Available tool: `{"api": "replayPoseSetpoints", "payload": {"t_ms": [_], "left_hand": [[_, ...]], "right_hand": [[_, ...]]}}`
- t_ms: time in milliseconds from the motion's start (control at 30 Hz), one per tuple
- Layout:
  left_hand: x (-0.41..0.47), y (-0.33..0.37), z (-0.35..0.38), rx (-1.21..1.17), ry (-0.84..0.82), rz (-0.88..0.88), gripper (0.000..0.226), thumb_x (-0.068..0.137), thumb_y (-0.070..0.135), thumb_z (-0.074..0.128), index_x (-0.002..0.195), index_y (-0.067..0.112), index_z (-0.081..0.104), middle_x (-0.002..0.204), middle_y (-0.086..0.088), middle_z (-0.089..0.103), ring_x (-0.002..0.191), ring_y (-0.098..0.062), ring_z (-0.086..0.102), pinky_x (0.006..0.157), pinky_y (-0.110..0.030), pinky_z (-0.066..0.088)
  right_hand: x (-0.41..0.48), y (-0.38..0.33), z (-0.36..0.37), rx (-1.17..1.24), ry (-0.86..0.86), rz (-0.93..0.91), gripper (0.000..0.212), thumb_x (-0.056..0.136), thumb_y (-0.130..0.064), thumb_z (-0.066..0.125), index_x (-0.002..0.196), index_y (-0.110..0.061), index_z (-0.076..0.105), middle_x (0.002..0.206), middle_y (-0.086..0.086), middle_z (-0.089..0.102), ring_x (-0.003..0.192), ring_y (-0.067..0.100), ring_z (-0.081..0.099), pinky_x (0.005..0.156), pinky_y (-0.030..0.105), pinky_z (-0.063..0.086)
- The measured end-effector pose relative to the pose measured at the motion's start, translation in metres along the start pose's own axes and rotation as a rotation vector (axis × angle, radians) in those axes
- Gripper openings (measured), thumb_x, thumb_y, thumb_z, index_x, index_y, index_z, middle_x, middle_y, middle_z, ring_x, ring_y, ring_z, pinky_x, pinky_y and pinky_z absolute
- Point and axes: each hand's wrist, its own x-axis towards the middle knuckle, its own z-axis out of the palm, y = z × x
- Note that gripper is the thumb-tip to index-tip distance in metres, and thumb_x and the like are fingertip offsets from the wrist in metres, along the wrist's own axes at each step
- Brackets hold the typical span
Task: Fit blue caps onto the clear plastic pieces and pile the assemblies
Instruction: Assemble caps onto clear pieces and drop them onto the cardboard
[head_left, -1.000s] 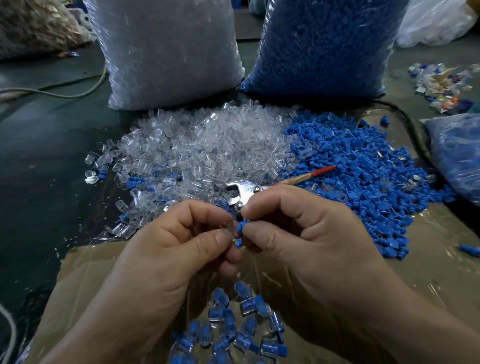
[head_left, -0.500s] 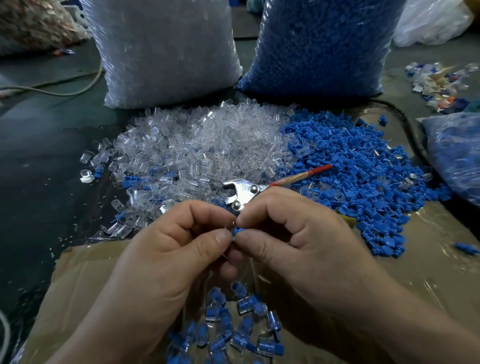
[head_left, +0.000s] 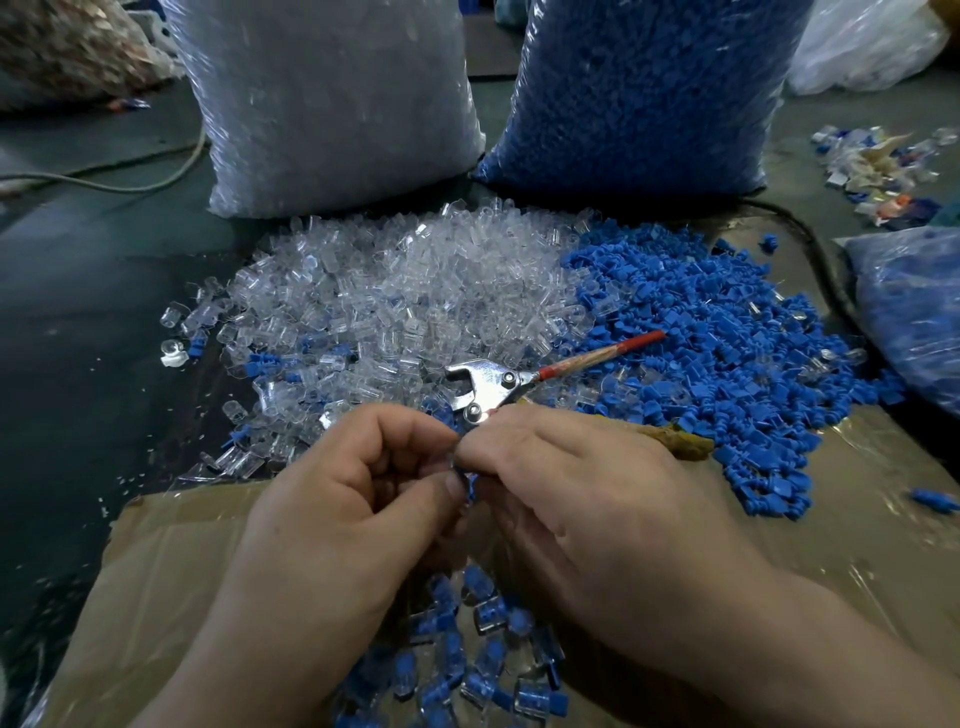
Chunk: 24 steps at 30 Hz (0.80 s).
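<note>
Beyond your grip spread the heap of clear plastic pieces (head_left: 405, 291) and, right of it, the heap of small blue plastic caps (head_left: 727, 338). Beneath your grip lies the pile of blue-capped clear assemblies (head_left: 488, 618). Your left hand (head_left: 332, 519) and right hand (head_left: 597, 509) meet fingertip to fingertip, both pinching one blue cap (head_left: 470, 486)

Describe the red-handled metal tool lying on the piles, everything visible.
The tool has a shiny silver metal head with a hooked jaw and two rivets. One thin handle, red at its tip, angles away to the right; another, with a frayed yellow-brown grip, passes behind the right hand. It lies flat where the clear pieces meet the blue caps. Whether the hand touches it is unclear.
</note>
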Motion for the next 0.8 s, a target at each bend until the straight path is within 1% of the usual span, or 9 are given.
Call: {"api": "replayPoseSetpoints", "payload": {"t_ms": [100, 167, 200, 233, 300, 400, 567, 667, 800], "left_hand": [[0.000, 0.001, 0.000, 0.010, 0.021, -0.001, 0.025, 0.066, 0.030, 0.080, 0.090, 0.035, 0.073, 0.074, -0.002, 0.072, 0.066, -0.021, 0.070, 0.064, -0.043, 0.060], [0.000, 0.002, -0.002, 0.006, 0.036, 0.000, 0.031, 0.064, 0.036, 0.091, 0.089, 0.038, 0.072, 0.071, 0.000, 0.072, 0.061, -0.017, 0.069, 0.057, -0.031, 0.058], [-0.001, 0.002, -0.003, 0.000, 0.054, -0.003, 0.030, 0.063, 0.039, 0.089, 0.087, 0.038, 0.072, 0.069, 0.001, 0.071, 0.059, -0.014, 0.069, 0.053, -0.024, 0.056], [0.000, 0.001, -0.004, -0.004, 0.077, -0.012, 0.026, 0.062, 0.041, 0.080, 0.086, 0.038, 0.072, 0.068, 0.001, 0.071, 0.058, -0.013, 0.070, 0.052, -0.020, 0.054], [0.002, -0.003, -0.007, -0.027, 0.113, -0.034, 0.014, 0.070, 0.033, 0.076, 0.084, 0.036, 0.072, 0.067, -0.001, 0.071, 0.059, -0.016, 0.071, 0.052, -0.019, 0.054], [0.005, -0.006, -0.009, -0.099, 0.138, -0.064, 0.018, 0.076, 0.015, 0.080, 0.080, 0.031, 0.073, 0.064, -0.003, 0.069, 0.054, -0.016, 0.067, 0.049, -0.021, 0.052], [0.006, -0.002, -0.008, -0.184, 0.107, -0.105, 0.028, 0.059, 0.021, 0.089, 0.083, 0.025, 0.074, 0.066, -0.007, 0.067, 0.052, -0.016, 0.062, 0.046, -0.021, 0.049], [0.006, 0.000, -0.008, -0.263, 0.091, -0.139, 0.037, 0.049, 0.036, 0.080, 0.083, 0.022, 0.074, 0.066, -0.010, 0.068, 0.053, -0.019, 0.062, 0.045, -0.022, 0.050], [0.006, 0.000, -0.007, -0.262, 0.095, -0.152, 0.039, 0.046, 0.039, 0.077, 0.081, 0.023, 0.074, 0.066, -0.009, 0.068, 0.054, -0.018, 0.063, 0.046, -0.021, 0.051]], "right_hand": [[0.000, 0.002, -0.001, -0.009, -0.013, -0.038, 0.027, 0.095, -0.029, 0.049, 0.114, -0.018, 0.064, 0.108, -0.002, 0.063, 0.096, 0.018, 0.058, 0.077, 0.037, 0.052], [0.000, 0.007, -0.003, -0.109, 0.003, 0.002, 0.035, 0.092, -0.035, 0.046, 0.122, -0.022, 0.059, 0.116, -0.003, 0.061, 0.106, 0.016, 0.055, 0.088, 0.036, 0.051], [0.001, 0.011, -0.004, -0.180, 0.005, 0.062, 0.041, 0.090, -0.039, 0.046, 0.128, -0.025, 0.052, 0.123, -0.004, 0.058, 0.114, 0.016, 0.052, 0.095, 0.038, 0.049], [0.002, 0.017, -0.006, -0.252, -0.023, 0.142, 0.049, 0.089, -0.045, 0.046, 0.134, -0.028, 0.042, 0.132, -0.006, 0.051, 0.124, 0.017, 0.045, 0.103, 0.042, 0.044], [0.005, 0.031, -0.012, -0.359, -0.156, 0.318, 0.069, 0.085, -0.059, 0.045, 0.144, -0.036, 0.016, 0.150, -0.006, 0.028, 0.141, 0.019, 0.022, 0.116, 0.044, 0.021], [0.004, 0.052, -0.014, -0.466, -0.301, 0.403, 0.083, 0.084, -0.071, 0.035, 0.147, -0.036, -0.006, 0.160, -0.002, 0.005, 0.148, 0.023, 0.000, 0.118, 0.041, 0.003], [0.011, 0.059, -0.017, -0.467, -0.376, 0.359, 0.082, 0.076, -0.076, 0.014, 0.149, -0.040, 0.005, 0.159, -0.011, 0.013, 0.147, 0.018, 0.007, 0.119, 0.042, 0.005], [0.015, 0.065, -0.020, -0.450, -0.375, 0.343, 0.086, 0.071, -0.079, 0.019, 0.148, -0.042, 0.011, 0.156, -0.016, 0.020, 0.143, 0.016, 0.014, 0.117, 0.042, 0.012], [0.020, 0.069, -0.022, -0.424, -0.367, 0.326, 0.088, 0.067, -0.081, 0.028, 0.146, -0.042, 0.020, 0.150, -0.016, 0.030, 0.135, 0.016, 0.021, 0.111, 0.041, 0.022]]}}
